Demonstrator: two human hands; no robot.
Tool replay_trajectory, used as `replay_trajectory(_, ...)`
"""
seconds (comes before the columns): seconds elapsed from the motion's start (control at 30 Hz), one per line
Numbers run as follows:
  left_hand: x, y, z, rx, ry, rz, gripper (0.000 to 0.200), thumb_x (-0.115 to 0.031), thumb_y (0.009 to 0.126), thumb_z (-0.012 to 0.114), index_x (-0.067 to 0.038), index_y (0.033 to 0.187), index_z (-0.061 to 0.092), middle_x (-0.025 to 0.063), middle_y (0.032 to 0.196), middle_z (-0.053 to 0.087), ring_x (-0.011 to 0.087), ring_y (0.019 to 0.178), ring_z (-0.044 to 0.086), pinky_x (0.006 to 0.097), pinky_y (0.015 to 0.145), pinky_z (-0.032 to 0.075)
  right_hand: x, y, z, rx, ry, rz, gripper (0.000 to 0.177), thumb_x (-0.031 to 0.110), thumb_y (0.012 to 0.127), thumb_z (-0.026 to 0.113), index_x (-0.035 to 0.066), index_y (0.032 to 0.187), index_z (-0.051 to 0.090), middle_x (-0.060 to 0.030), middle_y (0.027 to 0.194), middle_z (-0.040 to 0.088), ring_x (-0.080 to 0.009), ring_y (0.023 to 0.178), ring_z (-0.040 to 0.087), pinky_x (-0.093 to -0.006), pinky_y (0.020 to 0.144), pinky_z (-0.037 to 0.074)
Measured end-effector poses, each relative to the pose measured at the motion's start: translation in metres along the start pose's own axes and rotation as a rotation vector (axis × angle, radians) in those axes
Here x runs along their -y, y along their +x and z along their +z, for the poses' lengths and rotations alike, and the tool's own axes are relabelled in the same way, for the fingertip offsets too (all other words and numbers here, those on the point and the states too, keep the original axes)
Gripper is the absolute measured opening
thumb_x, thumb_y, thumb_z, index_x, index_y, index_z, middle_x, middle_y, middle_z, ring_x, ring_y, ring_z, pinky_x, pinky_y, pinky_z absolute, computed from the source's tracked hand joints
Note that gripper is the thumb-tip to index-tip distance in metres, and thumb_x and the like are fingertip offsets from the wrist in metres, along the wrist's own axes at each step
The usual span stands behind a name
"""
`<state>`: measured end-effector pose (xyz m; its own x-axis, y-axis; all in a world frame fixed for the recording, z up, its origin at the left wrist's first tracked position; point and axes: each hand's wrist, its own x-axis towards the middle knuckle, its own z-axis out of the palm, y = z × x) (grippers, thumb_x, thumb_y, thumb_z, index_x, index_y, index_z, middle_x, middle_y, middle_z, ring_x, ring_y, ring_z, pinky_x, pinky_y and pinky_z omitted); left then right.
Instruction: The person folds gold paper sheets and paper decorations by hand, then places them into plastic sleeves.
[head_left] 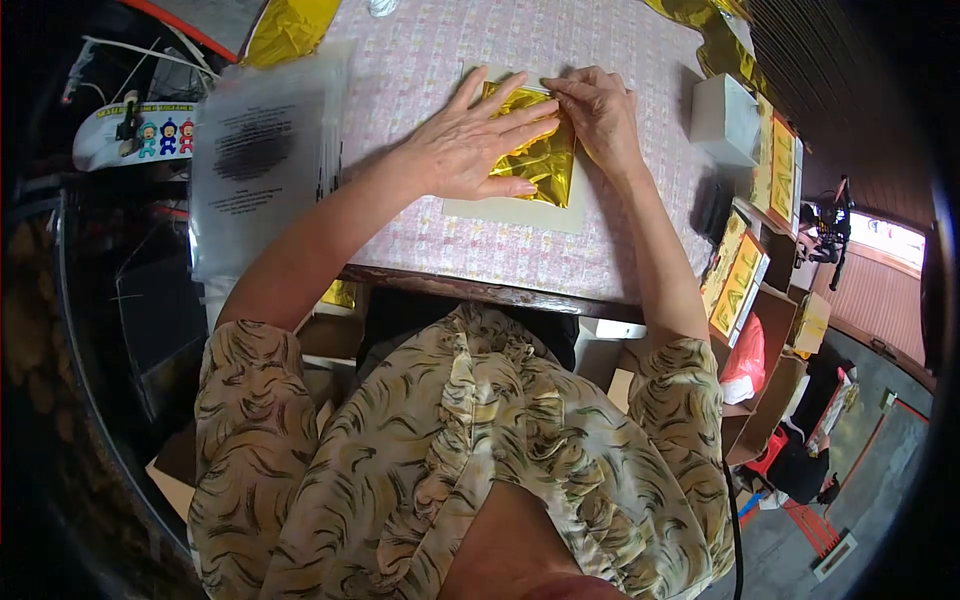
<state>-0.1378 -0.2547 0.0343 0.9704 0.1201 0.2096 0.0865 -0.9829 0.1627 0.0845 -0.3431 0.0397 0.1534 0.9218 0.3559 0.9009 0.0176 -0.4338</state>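
Note:
A shiny gold foil sheet lies creased on a beige square board, on a table with a pink-and-white checked cloth. My left hand rests flat across the foil, fingers spread and pressing on it. At the foil's upper right corner, my right hand has its thumb and fingers pinched together on the edge. A thin pale strip shows along the foil's top edge, between the hands. Part of the foil is hidden under the left fingers.
Stacked clear plastic bags with black print lie at the table's left. More gold foil sits at the upper left corner, and another gold piece at the upper right. A white box stands near the right edge, beside yellow "FALL" boxes.

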Motion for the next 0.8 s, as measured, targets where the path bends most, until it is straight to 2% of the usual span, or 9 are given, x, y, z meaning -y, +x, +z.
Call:
replay_trajectory(0.07, 0.0, -0.001, 0.003, 0.0, 0.002, 0.001, 0.081, -0.066, 0.097, 0.05, -0.016, 0.159, 0.038, 0.0033, 0.169, 0.028, 0.0327, 0.157, 0.016, 0.0616, 0.127, 0.005, 0.005, -0.003, -0.002, -0.046, -0.09, -0.041, 0.019, 0.012, 0.092, 0.072, 0.014, 0.109, 0.081, -0.006, 0.104, 0.072, -0.0262, 0.097, 0.063, -0.0381, 0.086, 0.048)
replay_trajectory(0.2, -0.001, -0.001, 0.004, 0.016, -0.013, -0.013, 0.082, -0.064, 0.096, 0.054, -0.018, 0.161, 0.034, 0.0028, 0.169, 0.027, 0.031, 0.158, 0.015, 0.06, 0.127, 0.004, -0.005, -0.017, -0.02, -0.185, -0.021, -0.023, 0.019, 0.009, 0.094, 0.068, 0.008, 0.109, 0.079, -0.0098, 0.1, 0.074, -0.0261, 0.094, 0.069, -0.0359, 0.083, 0.052)
replay_trajectory(0.27, -0.001, -0.001, 0.002, 0.035, -0.031, -0.022, 0.084, -0.062, 0.096, 0.057, -0.019, 0.162, 0.03, 0.0026, 0.169, 0.026, 0.0306, 0.158, 0.015, 0.0586, 0.128, 0.003, 0.007, -0.034, -0.049, -0.032, -0.016, 0.456, 0.021, 0.008, 0.094, 0.064, 0.001, 0.109, 0.076, -0.0154, 0.092, 0.076, -0.0254, 0.083, 0.072, -0.0339, 0.078, 0.054)
replay_trajectory(0.4, -0.001, -0.001, 0.004, 0.047, 0.011, -0.021, 0.082, -0.062, 0.096, 0.055, -0.021, 0.162, 0.03, 0.0002, 0.17, 0.025, 0.0281, 0.158, 0.015, 0.0568, 0.128, 0.003, 0.008, -0.067, -0.057, 0.106, 0.07, 0.494, 0.022, 0.011, 0.092, 0.062, -0.004, 0.103, 0.074, -0.0227, 0.082, 0.072, -0.0233, 0.074, 0.072, -0.036, 0.07, 0.054)
replay_trajectory(0.57, 0.0, -0.003, 0.011, -0.01, 0.03, -0.016, 0.079, -0.065, 0.098, 0.051, -0.022, 0.162, 0.032, -0.0001, 0.17, 0.025, 0.0278, 0.158, 0.015, 0.0576, 0.128, 0.004, 0.027, -0.056, -0.053, 0.216, -0.049, 0.537, 0.025, 0.01, 0.088, 0.057, -0.007, 0.098, 0.071, -0.0213, 0.077, 0.07, -0.0202, 0.074, 0.069, -0.0383, 0.07, 0.053)
replay_trajectory(0.63, 0.001, -0.003, 0.013, -0.039, 0.053, -0.009, 0.08, -0.066, 0.098, 0.049, -0.022, 0.162, 0.032, 0.0, 0.17, 0.025, 0.0278, 0.158, 0.016, 0.0581, 0.128, 0.005, 0.012, -0.049, -0.039, 0.15, 0.015, 0.53, 0.023, 0.013, 0.085, 0.059, -0.004, 0.089, 0.074, -0.0309, 0.087, 0.07, -0.0455, 0.086, 0.071, -0.0477, 0.08, 0.055)
replay_trajectory(0.67, 0.001, -0.003, 0.012, -0.021, 0.059, -0.012, 0.08, -0.066, 0.098, 0.049, -0.022, 0.162, 0.031, 0.0, 0.17, 0.025, 0.0278, 0.158, 0.016, 0.0579, 0.128, 0.005, 0.008, -0.047, -0.036, 0.148, 0.01, 0.526, 0.023, 0.013, 0.085, 0.059, -0.004, 0.089, 0.074, -0.0309, 0.087, 0.07, -0.0455, 0.086, 0.071, -0.0477, 0.08, 0.055)
replay_trajectory(0.73, 0.001, -0.003, 0.011, -0.007, 0.062, -0.022, 0.081, -0.066, 0.098, 0.049, -0.022, 0.162, 0.031, 0.0, 0.17, 0.025, 0.0277, 0.158, 0.016, 0.0577, 0.128, 0.005, 0.01, -0.042, -0.034, 0.186, 0.037, 0.552, 0.024, 0.008, 0.087, 0.058, -0.008, 0.098, 0.072, -0.0135, 0.075, 0.07, -0.0189, 0.071, 0.066, -0.0369, 0.068, 0.053)
replay_trajectory(0.8, 0.0, -0.003, 0.011, 0.008, 0.057, -0.021, 0.081, -0.067, 0.098, 0.048, -0.021, 0.162, 0.031, 0.0001, 0.17, 0.026, 0.0277, 0.158, 0.016, 0.0578, 0.128, 0.006, 0.014, -0.039, -0.035, 0.204, 0.075, 0.583, 0.024, 0.009, 0.088, 0.058, -0.008, 0.097, 0.072, -0.011, 0.074, 0.07, -0.0176, 0.07, 0.065, -0.0357, 0.067, 0.053)
